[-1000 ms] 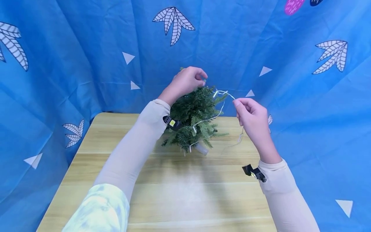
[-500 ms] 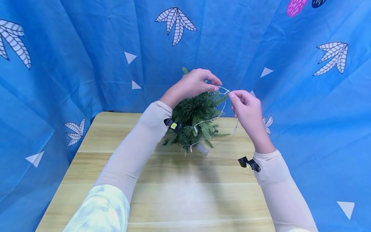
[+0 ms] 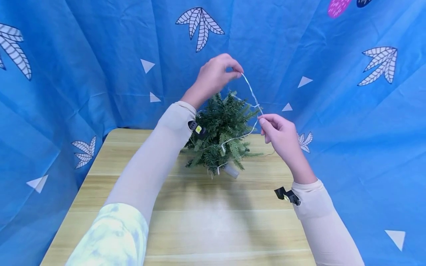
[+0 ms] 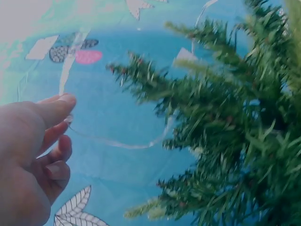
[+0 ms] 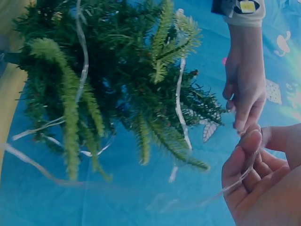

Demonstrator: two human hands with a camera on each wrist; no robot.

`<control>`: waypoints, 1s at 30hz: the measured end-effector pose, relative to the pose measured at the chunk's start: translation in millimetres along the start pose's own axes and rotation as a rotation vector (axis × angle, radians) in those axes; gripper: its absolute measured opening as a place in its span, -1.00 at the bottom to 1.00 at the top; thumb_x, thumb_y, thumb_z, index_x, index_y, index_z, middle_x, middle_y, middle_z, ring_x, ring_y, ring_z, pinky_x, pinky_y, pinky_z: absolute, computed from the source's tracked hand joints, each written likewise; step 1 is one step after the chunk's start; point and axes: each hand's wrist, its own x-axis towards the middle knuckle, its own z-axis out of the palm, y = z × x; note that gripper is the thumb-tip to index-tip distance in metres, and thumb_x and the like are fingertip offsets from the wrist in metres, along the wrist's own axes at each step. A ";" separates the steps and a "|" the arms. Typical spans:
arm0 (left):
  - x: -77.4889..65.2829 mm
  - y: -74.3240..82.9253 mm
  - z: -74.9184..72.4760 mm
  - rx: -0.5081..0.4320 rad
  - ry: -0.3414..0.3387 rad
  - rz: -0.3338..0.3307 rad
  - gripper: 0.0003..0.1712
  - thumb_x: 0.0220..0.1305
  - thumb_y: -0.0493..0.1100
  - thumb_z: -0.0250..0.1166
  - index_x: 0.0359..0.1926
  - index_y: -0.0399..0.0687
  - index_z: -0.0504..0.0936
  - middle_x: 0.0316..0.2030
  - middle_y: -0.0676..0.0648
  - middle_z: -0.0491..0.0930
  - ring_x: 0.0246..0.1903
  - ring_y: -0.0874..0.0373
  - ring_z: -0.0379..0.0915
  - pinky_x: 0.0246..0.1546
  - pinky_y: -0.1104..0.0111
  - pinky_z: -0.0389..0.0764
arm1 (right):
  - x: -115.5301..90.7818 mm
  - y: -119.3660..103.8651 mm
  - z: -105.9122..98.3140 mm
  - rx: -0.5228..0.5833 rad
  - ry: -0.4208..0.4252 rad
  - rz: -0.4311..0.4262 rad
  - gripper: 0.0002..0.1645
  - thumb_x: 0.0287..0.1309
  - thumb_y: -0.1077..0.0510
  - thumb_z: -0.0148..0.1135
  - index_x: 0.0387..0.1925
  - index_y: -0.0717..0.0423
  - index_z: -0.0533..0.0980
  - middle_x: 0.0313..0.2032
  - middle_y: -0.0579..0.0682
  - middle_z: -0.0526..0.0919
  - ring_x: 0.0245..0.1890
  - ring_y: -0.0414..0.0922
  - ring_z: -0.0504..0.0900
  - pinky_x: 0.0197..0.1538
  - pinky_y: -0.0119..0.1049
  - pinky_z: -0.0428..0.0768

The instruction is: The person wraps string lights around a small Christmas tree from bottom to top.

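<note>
A small artificial Christmas tree [image 3: 221, 127] stands on the table with a white string of lights [image 3: 250, 88] draped over its branches. Above the treetop my left hand [image 3: 216, 75] pinches the string between thumb and fingertips. Lower down, on the tree's right, my right hand [image 3: 279, 133] pinches the same string, so a length runs slanting between both hands. The left wrist view shows the string [image 4: 113, 142] sagging from the fingers towards the branches. In the right wrist view, wire crosses the palm of my right hand [image 5: 263, 183] and trails off below the tree.
The wooden table [image 3: 213, 221] extends in front of the tree. A blue patterned curtain [image 3: 266, 44] hangs behind it and along the sides. A pale, blunt-ended piece [image 3: 232, 171] shows at the tree's base.
My left hand went right from the treetop to the string near my right hand, took hold of it, then rose up and left with it. My right hand shifted left overall.
</note>
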 end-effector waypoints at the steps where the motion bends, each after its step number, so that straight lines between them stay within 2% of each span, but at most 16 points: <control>1: 1.9 -2.6 -1.9 -0.010 0.019 -0.013 -0.75 0.42 0.13 0.25 0.04 0.37 0.72 0.10 0.24 0.54 0.12 0.31 0.43 0.19 0.25 0.39 | -1.9 1.6 -0.4 -0.007 -0.002 0.004 -0.60 0.44 -0.12 0.15 0.03 0.05 0.65 -0.47 -0.06 0.63 -0.58 -0.11 0.56 -0.41 -0.31 0.55; 6: 8.4 -16.7 -5.6 -0.058 0.074 -0.068 -0.75 0.40 0.14 0.26 0.03 0.37 0.73 0.06 0.21 0.54 0.08 0.31 0.43 0.18 0.23 0.37 | -10.0 8.4 0.5 -0.020 -0.017 0.016 -0.60 0.44 -0.12 0.15 0.03 0.06 0.64 -0.47 -0.06 0.62 -0.58 -0.12 0.57 -0.39 -0.30 0.56; 16: 14.0 -40.0 -7.7 -0.077 0.109 -0.123 -0.73 0.44 0.10 0.23 0.06 0.29 0.71 0.08 0.17 0.58 0.05 0.25 0.46 0.16 0.23 0.39 | -23.6 15.6 5.1 -0.016 -0.015 0.038 -0.62 0.42 -0.13 0.18 0.00 0.03 0.65 -0.46 -0.03 0.64 -0.57 -0.10 0.58 -0.45 -0.28 0.53; 22: 19.2 -55.9 -9.5 -0.172 0.179 -0.129 -0.76 0.45 -0.04 0.25 0.05 0.13 0.72 0.05 0.08 0.62 -0.01 0.23 0.45 0.08 0.36 0.43 | -29.9 13.9 12.4 0.014 -0.004 0.015 -0.65 0.42 -0.05 0.20 -0.02 0.10 0.66 -0.47 -0.02 0.66 -0.59 -0.13 0.60 -0.45 -0.33 0.57; 24: 20.3 -62.2 -9.2 -0.203 0.193 -0.137 -0.77 0.46 -0.07 0.24 0.04 0.10 0.73 0.03 0.06 0.63 -0.02 0.22 0.43 0.04 0.38 0.44 | -31.4 10.9 16.5 0.028 -0.009 0.010 -0.66 0.42 -0.01 0.20 -0.02 0.14 0.65 -0.45 0.05 0.67 -0.58 -0.15 0.60 -0.44 -0.35 0.58; 30: 18.5 -77.6 -6.2 -0.219 0.166 -0.196 -0.77 0.47 -0.05 0.23 0.04 0.12 0.71 0.05 0.09 0.62 -0.07 0.22 0.42 0.00 0.35 0.43 | -36.3 4.4 24.1 0.039 -0.032 0.019 -0.69 0.42 0.02 0.19 -0.02 0.14 0.65 -0.39 0.20 0.68 -0.56 -0.14 0.61 -0.42 -0.35 0.59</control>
